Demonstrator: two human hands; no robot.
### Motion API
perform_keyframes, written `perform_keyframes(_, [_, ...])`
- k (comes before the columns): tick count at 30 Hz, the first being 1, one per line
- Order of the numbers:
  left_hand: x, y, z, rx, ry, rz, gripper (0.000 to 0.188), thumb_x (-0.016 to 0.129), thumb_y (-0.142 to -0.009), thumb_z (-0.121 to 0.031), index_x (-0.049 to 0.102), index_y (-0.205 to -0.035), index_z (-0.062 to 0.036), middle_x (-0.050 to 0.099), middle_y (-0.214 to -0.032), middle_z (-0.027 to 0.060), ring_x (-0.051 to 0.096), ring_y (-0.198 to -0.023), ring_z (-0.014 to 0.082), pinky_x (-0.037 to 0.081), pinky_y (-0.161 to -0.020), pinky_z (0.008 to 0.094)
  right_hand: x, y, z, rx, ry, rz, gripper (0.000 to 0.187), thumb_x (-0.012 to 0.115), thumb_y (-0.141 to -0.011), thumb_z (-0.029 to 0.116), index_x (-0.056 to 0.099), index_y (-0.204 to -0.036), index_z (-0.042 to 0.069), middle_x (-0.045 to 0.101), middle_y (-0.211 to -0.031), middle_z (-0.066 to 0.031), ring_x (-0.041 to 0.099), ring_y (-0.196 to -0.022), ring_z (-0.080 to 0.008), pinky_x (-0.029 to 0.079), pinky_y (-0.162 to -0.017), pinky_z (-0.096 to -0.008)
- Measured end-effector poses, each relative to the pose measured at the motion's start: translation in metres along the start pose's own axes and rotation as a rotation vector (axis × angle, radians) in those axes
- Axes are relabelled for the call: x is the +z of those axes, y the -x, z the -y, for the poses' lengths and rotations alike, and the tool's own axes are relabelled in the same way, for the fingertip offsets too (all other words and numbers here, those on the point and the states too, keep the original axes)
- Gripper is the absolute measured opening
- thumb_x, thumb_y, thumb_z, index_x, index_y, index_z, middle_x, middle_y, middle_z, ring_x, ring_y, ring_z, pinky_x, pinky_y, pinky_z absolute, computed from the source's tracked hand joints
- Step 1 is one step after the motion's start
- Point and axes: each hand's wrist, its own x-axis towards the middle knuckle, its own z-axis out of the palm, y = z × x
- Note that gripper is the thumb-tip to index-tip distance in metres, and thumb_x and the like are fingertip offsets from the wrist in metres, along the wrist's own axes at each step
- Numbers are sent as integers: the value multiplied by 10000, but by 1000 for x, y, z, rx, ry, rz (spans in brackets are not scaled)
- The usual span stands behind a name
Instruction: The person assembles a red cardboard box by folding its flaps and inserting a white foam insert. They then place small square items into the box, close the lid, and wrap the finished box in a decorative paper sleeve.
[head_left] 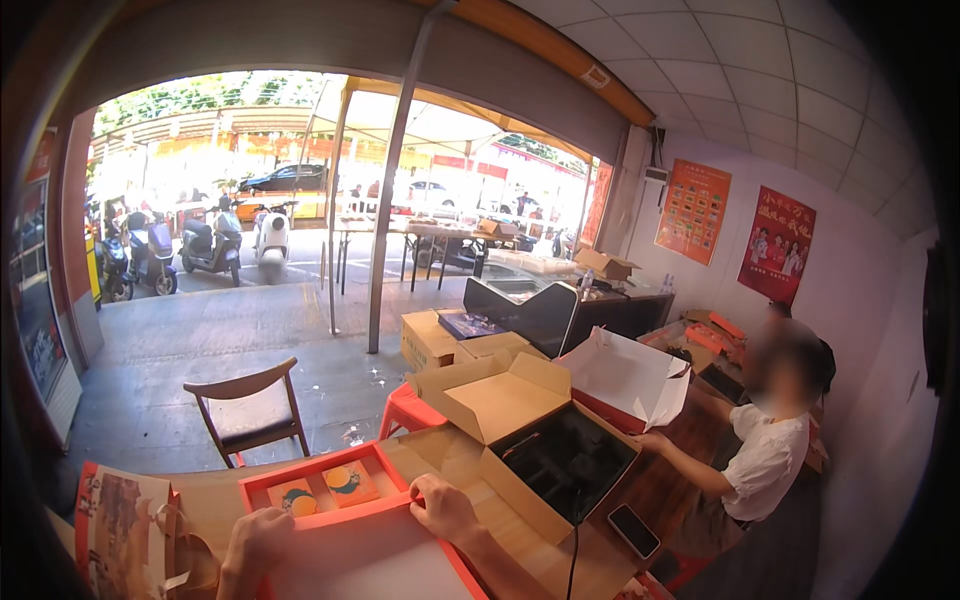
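A shallow red-rimmed box part (370, 565) with a white inside lies nearest to me. My left hand (258, 545) is closed at its left far corner, and my right hand (442, 508) is closed over its right far corner. Just beyond it, and touching or nearly so, sits a red box tray (385, 462). Inside that tray lie two orange square packets, the left packet (296, 497) and the right packet (350, 481), with round blue and yellow designs. The fingertips of both hands are partly hidden.
A patterned paper bag (125, 535) stands at the left. To the right are an open cardboard box (530, 525) with dark contents, a phone (634, 531) and a cable. A co-worker in a white shirt (770, 455) holds a white-lined box (625, 375). A chair (250, 405) stands beyond the table.
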Motion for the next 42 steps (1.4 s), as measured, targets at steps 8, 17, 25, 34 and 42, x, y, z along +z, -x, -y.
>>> perform_keyframes(8, [0, 0, -7, 33, -64, 10, 65, 757, -793, -120, 699, -807, -94, 751, -891, 88, 752, -795, 292, 623, -688, 425, 0, 0, -3, -12, 37, 31, 130, 725, -903, 125, 625, -980, 95, 665, -1028, -101, 707, -983, -333, 585, -831, -467])
perform_keyframes(17, [-19, -14, -27, 60, 51, 129, 238, 735, -909, -178, 689, -1128, -96, 748, -1011, 128, 753, -907, 348, 618, -757, 462, 3, -1, -12, -66, -12, 7, 166, 693, -890, 78, 606, -1032, 77, 676, -1052, -135, 698, -996, -369, 577, -846, -486])
perform_keyframes(25, [3, -74, -81, 167, -100, 496, 431, 611, -1030, -307, 572, -1434, -161, 727, -1146, 158, 750, -1000, 383, 611, -782, 511, -1, 0, -8, -73, -38, 52, 200, 692, -864, 63, 600, -1041, 67, 679, -1035, -155, 690, -1049, -390, 577, -878, -502])
perform_keyframes(34, [62, -103, -79, 196, -158, 472, 417, 538, -1034, -199, 593, -1448, -200, 733, -959, 158, 750, -687, 370, 598, -577, 498, 11, -1, -15, 30, -104, -109, 312, 768, -798, 128, 592, -1041, 47, 634, -1067, -179, 678, -993, -416, 570, -855, -496])
perform_keyframes(42, [81, -89, -81, 373, -191, 203, 574, 569, -999, -162, 513, -1569, -148, 724, -1024, 175, 781, -793, 342, 627, -590, 436, -4, 2, -11, 94, -13, -42, 313, 814, -810, 236, 663, -1028, 68, 743, -949, -152, 745, -935, -349, 594, -823, -464])
